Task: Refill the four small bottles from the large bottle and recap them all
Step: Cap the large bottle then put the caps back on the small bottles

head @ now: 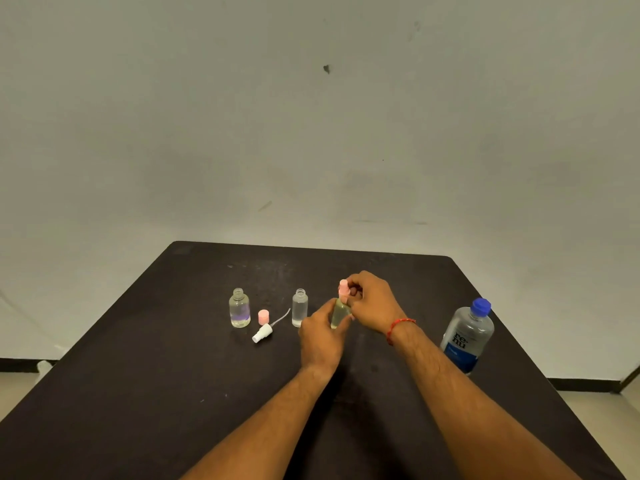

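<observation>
Dark counter [138, 393] set against a pale wall [311, 116]. Near the centre, the left hand [320, 337] is wrapped around the body of a small bottle [340, 311] holding yellowish liquid; the bottle stands upright, long axis vertical, neck pointing up. The right hand [372, 301] comes over from the right, its fingertips pinched on a pink cap [343, 290] that sits at the bottle's neck — whether the cap is fully seated cannot be told. A red thread band [398, 329] circles the right wrist.

Just left of the held bottle stands a slim clear bottle [300, 308], upright, open at the top, liquid inside. Further left stands a rounder clear bottle [239, 308], also upright and uncapped, partly filled. Between these two lie a second pink cap [263, 317], resting on the counter, and a white spray top [263, 332] lying on its side — its thin tube points up and to the right, toward the slim bottle.

The large bottle [467, 337], blue cap on and blue label, stands well to the right, near the counter's edge.
</observation>
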Motion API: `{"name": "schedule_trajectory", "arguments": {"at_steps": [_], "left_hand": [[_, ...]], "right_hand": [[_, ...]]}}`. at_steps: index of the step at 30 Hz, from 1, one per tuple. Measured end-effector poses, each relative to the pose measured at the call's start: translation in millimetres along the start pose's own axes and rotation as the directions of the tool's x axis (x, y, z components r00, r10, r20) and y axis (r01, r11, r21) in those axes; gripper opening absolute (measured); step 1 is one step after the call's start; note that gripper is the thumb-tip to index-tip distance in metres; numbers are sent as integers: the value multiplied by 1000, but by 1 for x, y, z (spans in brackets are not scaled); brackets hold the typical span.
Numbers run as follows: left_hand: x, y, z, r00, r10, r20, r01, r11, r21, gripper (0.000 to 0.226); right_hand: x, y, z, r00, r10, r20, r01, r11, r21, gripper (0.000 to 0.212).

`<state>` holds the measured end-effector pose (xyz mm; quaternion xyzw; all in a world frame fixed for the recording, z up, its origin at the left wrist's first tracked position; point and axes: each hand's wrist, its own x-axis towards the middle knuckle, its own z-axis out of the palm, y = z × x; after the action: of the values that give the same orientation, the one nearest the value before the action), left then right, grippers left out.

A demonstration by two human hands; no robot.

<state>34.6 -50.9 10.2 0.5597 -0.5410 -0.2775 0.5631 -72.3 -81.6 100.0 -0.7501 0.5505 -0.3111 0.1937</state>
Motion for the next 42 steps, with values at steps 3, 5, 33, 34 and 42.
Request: {"name": "schedule_trajectory", "arguments": {"at_steps": [3,5,33,34,42], "left_hand": [[1,-2,-2,1000,20,7,-20,999,25,11],[2,-3,-3,1000,25,3,-25,999,32,9],[4,9,-5,999,51,-8,-51,998,34,12],[4,9,-5,998,60,5,-60,998,18,11],[1,9,-5,997,74,17,-74,997,10,11]], "right_hand": [[-2,5,4,999,46,-4,-45,996,80,6],[-3,7,7,998,61,7,-62,992,112,10],[-13,8,20,979,75,-191,3,925,380,60],[-13,10,19,982,59,-180,20,914,405,59],[-13,9,22,966,97,-240,3,922,388,41]]}}
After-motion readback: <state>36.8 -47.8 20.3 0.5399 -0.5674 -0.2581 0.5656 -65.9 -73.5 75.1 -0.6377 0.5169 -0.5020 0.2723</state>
